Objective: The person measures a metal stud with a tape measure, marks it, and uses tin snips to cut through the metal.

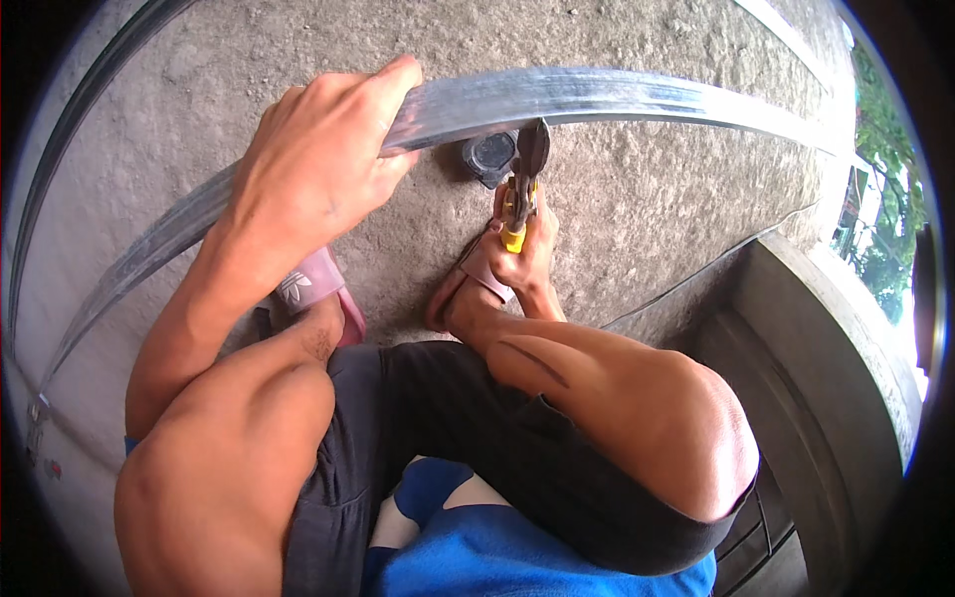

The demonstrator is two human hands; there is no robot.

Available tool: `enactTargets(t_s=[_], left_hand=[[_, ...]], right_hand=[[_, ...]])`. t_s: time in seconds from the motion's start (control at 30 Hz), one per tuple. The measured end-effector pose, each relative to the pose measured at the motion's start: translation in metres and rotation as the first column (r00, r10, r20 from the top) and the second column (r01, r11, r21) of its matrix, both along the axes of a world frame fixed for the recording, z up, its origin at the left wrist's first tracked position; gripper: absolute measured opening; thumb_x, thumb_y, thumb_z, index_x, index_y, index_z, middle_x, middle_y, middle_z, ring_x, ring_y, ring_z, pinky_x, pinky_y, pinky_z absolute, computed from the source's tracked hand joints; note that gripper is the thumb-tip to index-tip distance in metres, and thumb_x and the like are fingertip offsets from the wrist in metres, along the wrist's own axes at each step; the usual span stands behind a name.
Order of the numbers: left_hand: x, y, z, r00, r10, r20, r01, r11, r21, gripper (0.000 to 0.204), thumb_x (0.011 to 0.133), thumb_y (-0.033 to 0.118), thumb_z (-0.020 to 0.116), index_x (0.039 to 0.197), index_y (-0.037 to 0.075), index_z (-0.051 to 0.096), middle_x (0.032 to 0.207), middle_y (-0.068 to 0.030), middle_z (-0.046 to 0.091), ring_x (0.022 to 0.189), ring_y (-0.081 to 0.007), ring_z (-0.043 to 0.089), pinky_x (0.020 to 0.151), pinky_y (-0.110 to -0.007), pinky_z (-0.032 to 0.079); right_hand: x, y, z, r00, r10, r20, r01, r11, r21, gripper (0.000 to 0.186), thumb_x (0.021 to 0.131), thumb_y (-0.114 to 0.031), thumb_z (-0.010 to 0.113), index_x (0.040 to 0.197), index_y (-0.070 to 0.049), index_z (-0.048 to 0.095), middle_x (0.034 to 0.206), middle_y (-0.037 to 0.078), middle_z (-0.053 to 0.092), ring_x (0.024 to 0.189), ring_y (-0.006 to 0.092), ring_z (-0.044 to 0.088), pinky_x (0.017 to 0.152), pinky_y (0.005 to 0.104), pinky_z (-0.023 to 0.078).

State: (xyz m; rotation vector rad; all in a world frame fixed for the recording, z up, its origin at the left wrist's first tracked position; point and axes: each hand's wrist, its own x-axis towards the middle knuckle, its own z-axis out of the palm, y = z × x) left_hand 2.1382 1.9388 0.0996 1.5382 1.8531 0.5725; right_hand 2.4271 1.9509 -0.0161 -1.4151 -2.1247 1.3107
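A long shiny metal channel [617,98] arcs across the concrete floor from lower left to upper right. My left hand [313,169] grips its upper edge near the middle, fingers curled over the rim. My right hand [522,249] holds tin snips [525,174] with yellow handles. The dark jaws of the snips point up and meet the channel's lower edge. I am squatting, with both knees in the lower half of the view.
A small dark object [489,155] lies on the floor just under the channel, left of the snips. Pink sandals [313,284] are on my feet. Another metal strip [70,119] curves at the far left. A concrete ledge [846,328] rises at the right.
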Motion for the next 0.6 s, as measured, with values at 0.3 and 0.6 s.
enactTargets(t_s=[0.3,0.6], left_hand=[[-0.003,0.003,0.003,1.000,0.017,0.025,-0.016,1.000,-0.009,0.033,0.082,0.014,0.081,0.100,0.001,0.056,0.077,-0.0218,0.063,0.074,-0.0444,0.061,0.065,-0.045,0.048],[-0.005,0.005,0.013,0.999,0.048,-0.004,-0.048,0.999,0.021,0.033,0.082,0.014,0.081,0.097,0.001,0.055,0.076,-0.0203,0.061,0.068,-0.0422,0.056,0.064,-0.043,0.047]], right_hand=[[0.003,0.005,0.014,0.999,-0.012,0.037,0.008,0.993,0.114,0.042,0.063,-0.010,0.061,0.104,-0.005,0.055,0.080,0.011,0.061,0.069,0.0323,0.061,0.067,0.0403,0.050],[0.012,0.012,0.018,0.998,-0.049,0.037,0.049,0.999,0.014,0.058,0.062,-0.005,0.063,0.118,-0.002,0.050,0.085,0.017,0.060,0.077,0.0412,0.059,0.073,0.0473,0.049]])
